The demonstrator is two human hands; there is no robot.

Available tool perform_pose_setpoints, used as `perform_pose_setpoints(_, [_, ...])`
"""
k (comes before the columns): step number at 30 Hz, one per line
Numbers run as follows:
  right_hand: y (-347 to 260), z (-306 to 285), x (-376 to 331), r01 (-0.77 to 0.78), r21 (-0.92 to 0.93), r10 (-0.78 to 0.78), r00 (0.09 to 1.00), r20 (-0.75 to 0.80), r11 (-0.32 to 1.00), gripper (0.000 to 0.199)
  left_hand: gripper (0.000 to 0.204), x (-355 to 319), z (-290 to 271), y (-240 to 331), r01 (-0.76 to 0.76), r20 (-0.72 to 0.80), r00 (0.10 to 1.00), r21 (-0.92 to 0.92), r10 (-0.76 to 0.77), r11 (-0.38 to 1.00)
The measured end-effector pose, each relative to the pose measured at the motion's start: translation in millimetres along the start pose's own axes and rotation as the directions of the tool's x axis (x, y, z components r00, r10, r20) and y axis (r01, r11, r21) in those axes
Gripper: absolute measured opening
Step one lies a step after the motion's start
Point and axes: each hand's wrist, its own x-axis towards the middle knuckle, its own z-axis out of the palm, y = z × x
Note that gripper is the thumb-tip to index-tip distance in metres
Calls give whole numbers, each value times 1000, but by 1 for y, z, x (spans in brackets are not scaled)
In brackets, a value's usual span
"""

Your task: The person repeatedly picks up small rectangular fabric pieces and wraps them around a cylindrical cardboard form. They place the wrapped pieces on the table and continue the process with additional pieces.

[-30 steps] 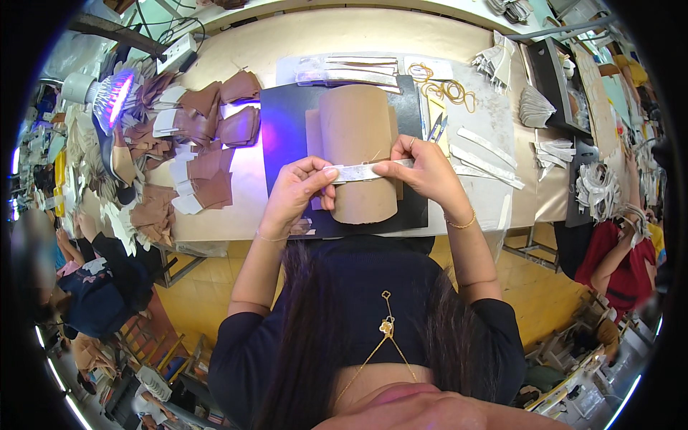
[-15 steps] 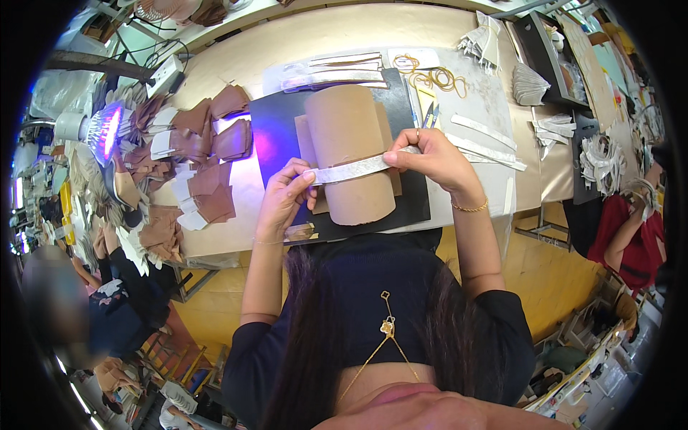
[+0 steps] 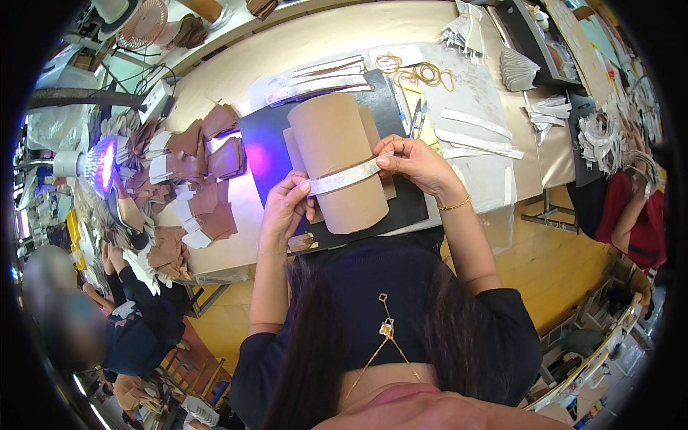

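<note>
A pale whitish strip (image 3: 344,178) lies across a brown cardboard-coloured cylinder (image 3: 333,136), bending over its curve. My left hand (image 3: 288,201) pinches the strip's left end between thumb and fingers. At the other end, my right hand (image 3: 412,166) has the strip pinched close to the cylinder's right side. A darker edge shows along the strip's upper border. Under the cylinder is a flat brown piece (image 3: 370,129), resting on a black mat (image 3: 269,136).
Brown and white cut pieces (image 3: 190,154) lie in piles at left, near a glowing lamp (image 3: 104,166). More pale strips (image 3: 476,143) and yellow rubber bands (image 3: 426,75) are at right. Two blue pens or blades (image 3: 418,118) lie beyond my right hand. Other people sit on both sides.
The view has shifted slightly. Both hands keep hold of the strip, and its right end now sits lower against the cylinder's side.
</note>
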Motion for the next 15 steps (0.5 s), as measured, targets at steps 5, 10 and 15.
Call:
perform_pose_setpoints(5, [7, -8, 1, -17, 75, 17, 1000, -4, 997, 20, 14, 2, -1, -4, -19, -3, 1000, -14, 19, 1000])
perform_pose_setpoints(10, [9, -5, 2, -7, 36, 8, 1000, -23, 999, 16, 10, 1, -3, -2, 19, 34, 999, -41, -18, 999])
perform_pose_setpoints(15, [17, -4, 1, 1, -68, -5, 998, -62, 998, 15, 10, 0, -1, -2, 4, 19, 1000, -11, -3, 1000])
